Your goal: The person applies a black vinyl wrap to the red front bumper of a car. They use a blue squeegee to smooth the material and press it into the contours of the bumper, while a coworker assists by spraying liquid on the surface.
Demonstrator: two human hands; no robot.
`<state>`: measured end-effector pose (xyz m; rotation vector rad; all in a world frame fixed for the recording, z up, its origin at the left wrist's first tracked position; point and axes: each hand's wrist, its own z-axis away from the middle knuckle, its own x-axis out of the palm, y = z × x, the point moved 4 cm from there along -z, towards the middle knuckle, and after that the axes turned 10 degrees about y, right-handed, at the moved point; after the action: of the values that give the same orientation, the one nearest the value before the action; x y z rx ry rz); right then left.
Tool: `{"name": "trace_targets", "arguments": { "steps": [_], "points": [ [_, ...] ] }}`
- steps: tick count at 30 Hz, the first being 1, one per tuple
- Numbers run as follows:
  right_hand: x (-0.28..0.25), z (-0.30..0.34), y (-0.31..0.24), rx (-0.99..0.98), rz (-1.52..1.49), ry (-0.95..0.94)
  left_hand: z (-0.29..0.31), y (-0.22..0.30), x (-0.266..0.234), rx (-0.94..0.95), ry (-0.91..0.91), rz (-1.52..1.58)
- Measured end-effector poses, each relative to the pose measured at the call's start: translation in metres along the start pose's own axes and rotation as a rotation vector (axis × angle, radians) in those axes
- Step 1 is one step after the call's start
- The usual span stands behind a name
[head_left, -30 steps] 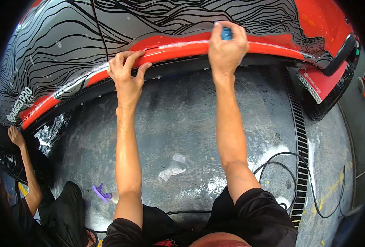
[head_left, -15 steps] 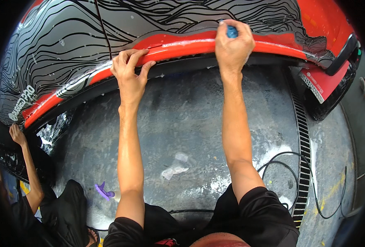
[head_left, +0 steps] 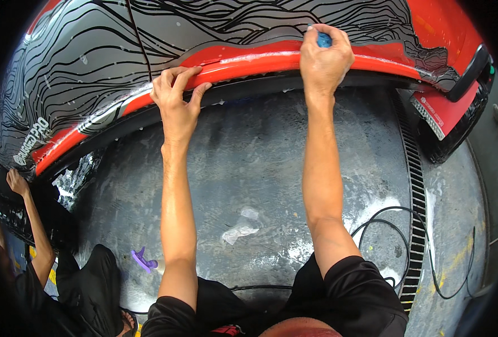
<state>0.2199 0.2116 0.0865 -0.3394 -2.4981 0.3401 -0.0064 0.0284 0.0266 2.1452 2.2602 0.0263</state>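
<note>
Co-worker's hand [head_left: 17, 181] is at the left end of the red sill [head_left: 254, 63]. Farther right, the left hand [head_left: 175, 100] rests bent fingers on the sill, thumb spread apart near its lower edge. Next, the right hand [head_left: 327, 62] pinches a blue object [head_left: 324, 40] at the sill's upper edge, beside the patterned grey panel [head_left: 243, 22]. A red mudflap [head_left: 450, 111] hangs near the right end.

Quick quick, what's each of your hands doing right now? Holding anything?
Left hand: open, fingers and thumb apart, touching the car's red lower edge.
Right hand: closed, holding a small blue tool.
</note>
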Motion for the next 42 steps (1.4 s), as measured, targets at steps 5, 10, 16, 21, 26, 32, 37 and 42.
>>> {"name": "trace_targets", "arguments": {
  "steps": [5, 10, 16, 21, 26, 32, 37, 42],
  "points": [
    [-0.001, 0.0, -0.003, 0.044, -0.038, -0.048, 0.001, 0.001, -0.001, 0.001, 0.006, 0.002],
    [0.001, 0.005, -0.012, 0.029, -0.064, -0.059, 0.001, 0.001, -0.001, 0.002, 0.01, 0.01],
    [-0.002, 0.004, -0.018, 0.053, -0.068, -0.088, 0.0, 0.001, -0.002, 0.022, -0.004, 0.003],
    [-0.018, -0.019, 0.02, 0.277, -0.161, -0.026, -0.001, -0.001, 0.001, 0.006, 0.032, 0.015],
    [-0.03, -0.026, 0.031, 0.235, -0.094, -0.041, 0.003, -0.004, 0.003, 0.015, 0.034, 0.003],
    [-0.015, -0.006, 0.026, 0.077, -0.026, -0.089, 0.001, -0.001, 0.003, 0.031, 0.044, 0.02],
    [-0.011, 0.01, 0.009, 0.095, -0.035, -0.118, 0.002, -0.002, 0.001, 0.01, 0.029, 0.01],
    [-0.009, 0.009, 0.016, 0.125, -0.034, -0.1, 0.003, -0.002, 0.002, 0.011, 0.038, 0.033]
  ]
}}
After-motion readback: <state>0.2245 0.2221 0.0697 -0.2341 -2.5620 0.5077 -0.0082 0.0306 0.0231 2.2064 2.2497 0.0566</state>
